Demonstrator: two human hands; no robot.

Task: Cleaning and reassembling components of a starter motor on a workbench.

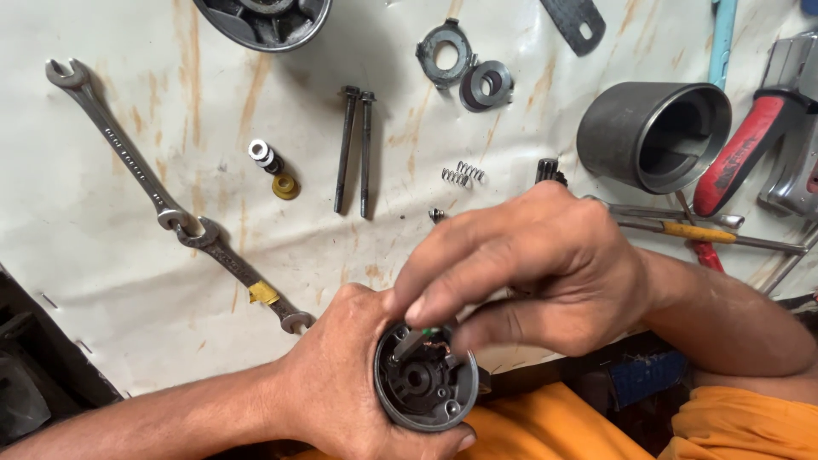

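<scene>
— What is the left hand [341, 383] doing?

— It is cupping a round grey end cap [424, 381] near the person, fingers wrapped around its rim. The cap's open face is pointing up toward the camera, so its axis is running roughly straight at the viewer, showing dark inner parts and a centre hole.

— And the right hand [528, 268]?

— It is reaching in from the right, fingertips [417, 308] pinched narrowly over the cap's far edge; what they are pinching is too small to tell.

— What is lying on the bench [102, 281]?

— Two spanners [170, 204] are lying end to end, slanting from far left toward the near middle. Two long bolts [355, 149] are lying side by side, pointing far to near, with two small springs [460, 175] just right of them. A grey cylinder [652, 135] is resting on its side at the far right, mouth facing right.
</scene>
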